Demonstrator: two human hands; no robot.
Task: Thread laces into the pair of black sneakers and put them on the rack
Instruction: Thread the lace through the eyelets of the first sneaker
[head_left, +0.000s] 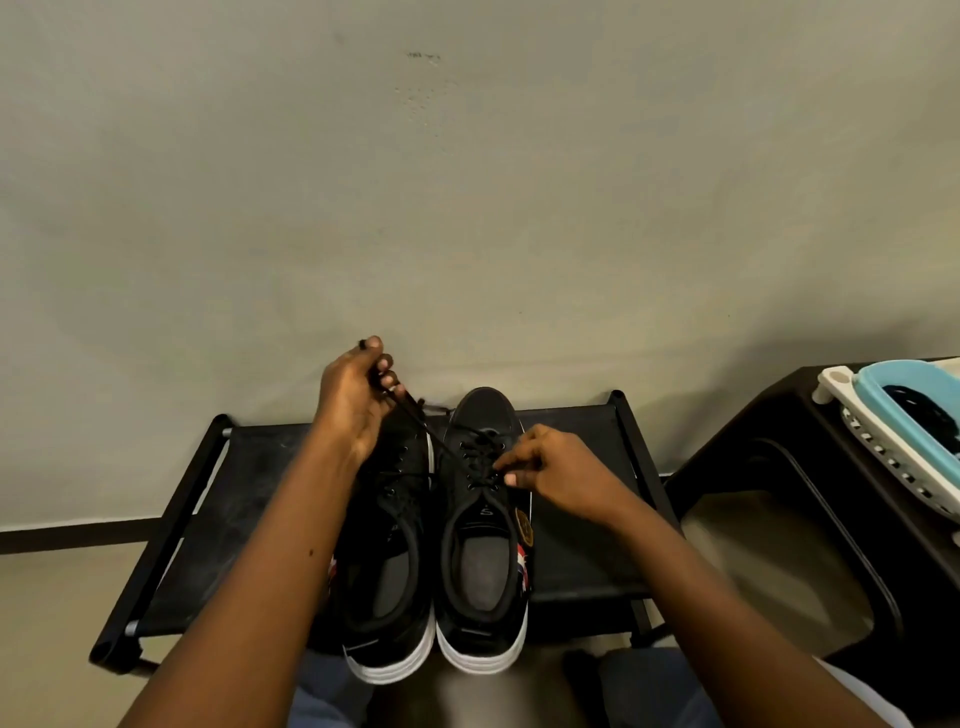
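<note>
Two black sneakers with white soles stand side by side on the black rack (576, 431), heels toward me. The right sneaker (480, 561) has a black lace (441, 447) crossing its eyelets. My left hand (353, 400) is raised above the left sneaker (387, 577) and grips one end of that lace, pulling it taut up and to the left. At the upper eyelets of the right sneaker, my right hand (550, 467) pinches the lace. My left forearm hides part of the left sneaker.
The rack stands against a plain beige wall (467, 182). To the right stands a black table (810, 467) with a white and light-blue basket (893, 415) on it. My knees show below the rack's front edge.
</note>
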